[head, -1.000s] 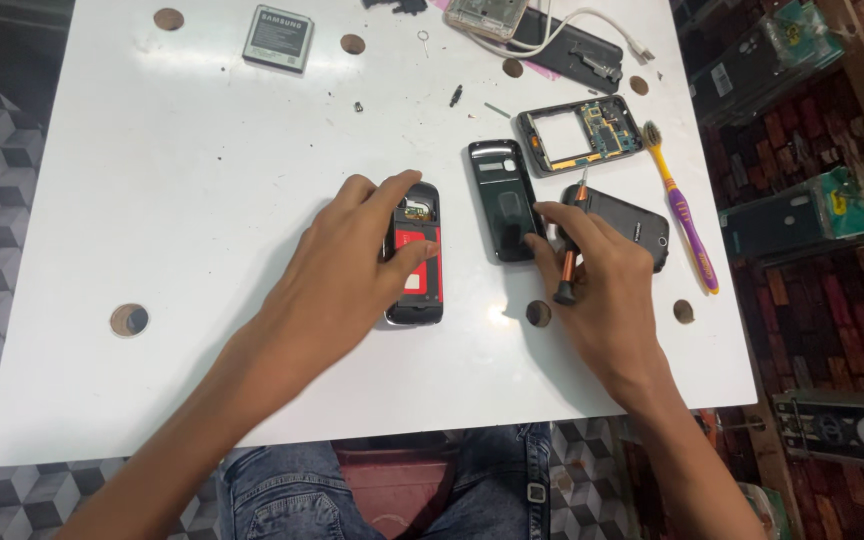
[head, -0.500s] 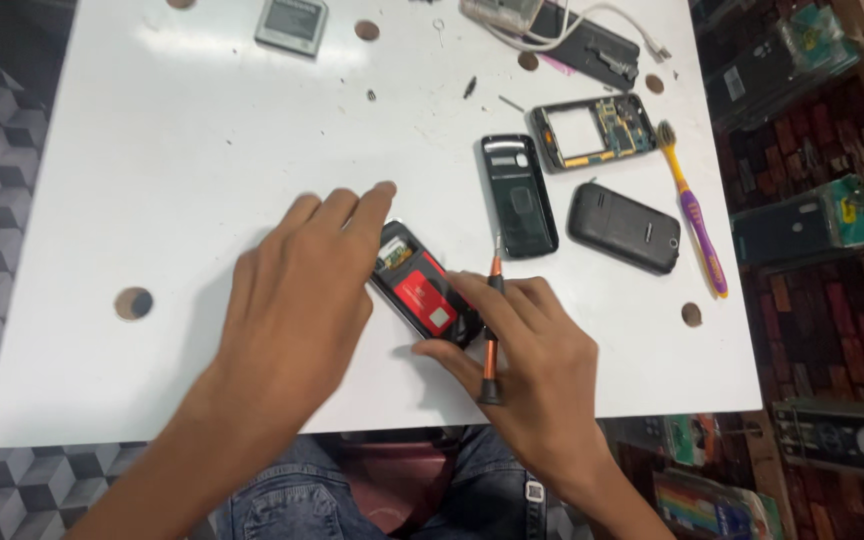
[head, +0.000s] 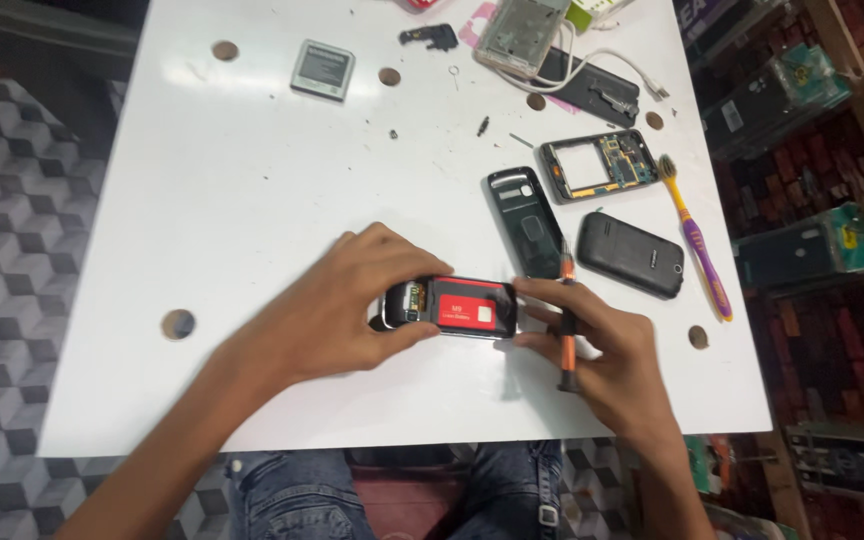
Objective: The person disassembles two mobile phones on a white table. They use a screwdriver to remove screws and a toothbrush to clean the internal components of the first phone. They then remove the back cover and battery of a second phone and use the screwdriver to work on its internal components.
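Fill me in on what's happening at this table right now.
A person sits at a white table, holding an opened phone with a red battery showing between both hands. The left hand grips its left end; the right hand steadies the right end while also holding an orange screwdriver. Beside them lie a black back cover, another black phone, a stripped phone frame, a purple and yellow toothbrush and a loose grey battery.
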